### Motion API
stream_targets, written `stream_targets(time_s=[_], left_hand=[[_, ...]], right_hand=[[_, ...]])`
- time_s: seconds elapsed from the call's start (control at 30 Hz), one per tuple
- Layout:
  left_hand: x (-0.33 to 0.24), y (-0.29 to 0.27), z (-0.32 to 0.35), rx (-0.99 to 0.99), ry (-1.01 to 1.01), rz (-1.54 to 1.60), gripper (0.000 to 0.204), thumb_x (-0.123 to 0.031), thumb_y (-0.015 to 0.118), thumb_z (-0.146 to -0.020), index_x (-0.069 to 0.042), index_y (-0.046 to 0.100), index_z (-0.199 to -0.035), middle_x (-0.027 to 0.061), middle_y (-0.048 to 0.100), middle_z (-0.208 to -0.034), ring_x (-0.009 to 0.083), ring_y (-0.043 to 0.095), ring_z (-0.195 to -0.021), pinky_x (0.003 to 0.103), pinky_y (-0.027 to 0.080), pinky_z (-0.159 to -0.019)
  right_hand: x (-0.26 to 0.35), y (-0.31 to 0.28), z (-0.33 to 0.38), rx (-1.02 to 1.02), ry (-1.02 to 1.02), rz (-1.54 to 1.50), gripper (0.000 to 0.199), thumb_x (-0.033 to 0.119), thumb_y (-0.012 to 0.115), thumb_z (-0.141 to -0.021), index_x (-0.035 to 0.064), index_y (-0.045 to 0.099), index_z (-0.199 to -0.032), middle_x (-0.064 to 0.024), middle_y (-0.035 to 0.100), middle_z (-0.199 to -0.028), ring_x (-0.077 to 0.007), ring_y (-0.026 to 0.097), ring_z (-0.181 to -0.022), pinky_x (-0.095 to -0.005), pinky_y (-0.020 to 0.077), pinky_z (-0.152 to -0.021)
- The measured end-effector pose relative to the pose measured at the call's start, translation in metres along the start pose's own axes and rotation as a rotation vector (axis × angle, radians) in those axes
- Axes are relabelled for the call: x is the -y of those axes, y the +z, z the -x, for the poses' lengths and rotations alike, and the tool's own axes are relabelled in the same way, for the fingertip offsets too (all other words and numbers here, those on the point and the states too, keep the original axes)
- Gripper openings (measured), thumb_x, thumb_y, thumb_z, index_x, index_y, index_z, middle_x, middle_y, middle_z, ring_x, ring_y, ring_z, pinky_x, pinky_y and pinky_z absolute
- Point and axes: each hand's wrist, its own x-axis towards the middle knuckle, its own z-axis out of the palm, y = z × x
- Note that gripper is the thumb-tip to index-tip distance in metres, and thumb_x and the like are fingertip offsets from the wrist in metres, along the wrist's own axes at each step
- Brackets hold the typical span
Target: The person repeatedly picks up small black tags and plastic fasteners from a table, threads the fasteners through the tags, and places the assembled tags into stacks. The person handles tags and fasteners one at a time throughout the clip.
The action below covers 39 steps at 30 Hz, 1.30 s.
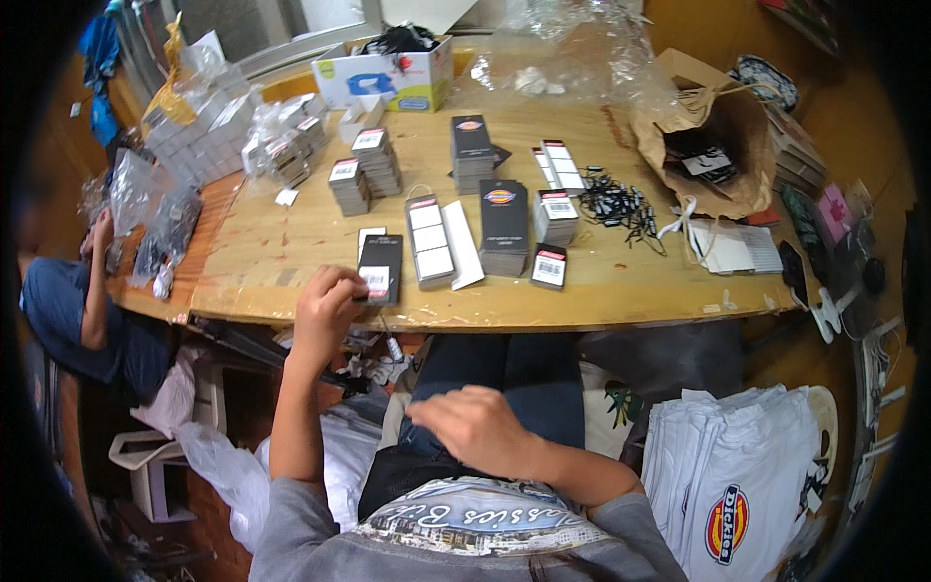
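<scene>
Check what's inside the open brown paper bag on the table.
Inside the brown paper bag, dark flat pieces and a white piece show. Whatever lies beneath them or deeper inside is covered.

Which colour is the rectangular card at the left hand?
Black rectangular card with white-and-red barcode sticker; head view.

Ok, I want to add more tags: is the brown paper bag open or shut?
Open: the brown paper bag's mouth gapes, and dark pieces show inside it.
</scene>
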Motion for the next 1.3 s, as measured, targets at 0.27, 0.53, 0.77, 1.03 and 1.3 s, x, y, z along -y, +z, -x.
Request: stream_targets(time_s=[0.27,0.53,0.77,1.03,1.3], left_hand=[[-0.013,-0.014,-0.026,0.154,-0.089,0.031,0.021,0.003,0.056,-0.064,-0.003,0.058,-0.084,0.0088,0.055,-0.086,0.0272,0.048,-0.087,0.033,0.040,-0.077],[0.027,0.048,-0.097,0.365,-0.169,0.013,0.087,-0.046,0.075,-0.046,0.004,0.046,-0.111,0.0167,0.044,-0.112,0.0312,0.034,-0.109,0.038,0.032,-0.092],[0.032,0.055,-0.105,0.434,-0.223,-0.061,0.090,-0.047,0.076,-0.041,0.001,0.047,-0.112,0.0165,0.043,-0.112,0.0331,0.035,-0.108,0.038,0.032,-0.092],[-0.003,0.047,-0.103,-0.079,-0.481,0.523,0.041,0.002,0.067,-0.062,-0.001,0.046,-0.097,0.0071,0.057,-0.081,0.0167,0.056,-0.073,0.027,0.045,-0.064],[-0.057,0.028,-0.095,-0.150,-0.540,1.175,0.031,-0.003,0.064,-0.070,0.006,0.052,-0.097,0.0073,0.060,-0.076,0.0082,0.053,-0.061,0.020,0.042,-0.055]], right_hand=[[-0.049,-0.087,0.001,-0.207,0.403,0.159,0.007,0.007,0.056,-0.070,0.0024,0.060,-0.074,-0.0089,0.058,-0.076,-0.0229,0.056,-0.074,-0.0315,0.0455,-0.062],[-0.105,-0.130,-0.104,0.141,0.427,0.588,0.041,0.027,0.070,-0.060,0.0037,0.059,-0.093,-0.0099,0.055,-0.097,-0.0262,0.044,-0.101,-0.0403,0.0357,-0.082],[-0.142,-0.130,-0.145,0.562,0.616,0.683,0.070,0.042,0.076,-0.049,0.0066,0.054,-0.105,-0.0081,0.046,-0.114,-0.0270,0.034,-0.113,-0.0483,0.0292,-0.091],[-0.146,-0.130,-0.144,0.084,0.447,0.521,0.054,0.013,0.077,-0.052,0.0042,0.051,-0.098,-0.0088,0.055,-0.089,-0.0226,0.052,-0.089,-0.0350,0.0418,-0.074],[-0.083,-0.145,-0.124,-0.129,0.437,-0.307,0.015,0.002,0.063,-0.067,0.0002,0.056,-0.081,-0.0032,0.057,-0.067,-0.0062,0.052,-0.058,-0.0189,0.0402,-0.049]])
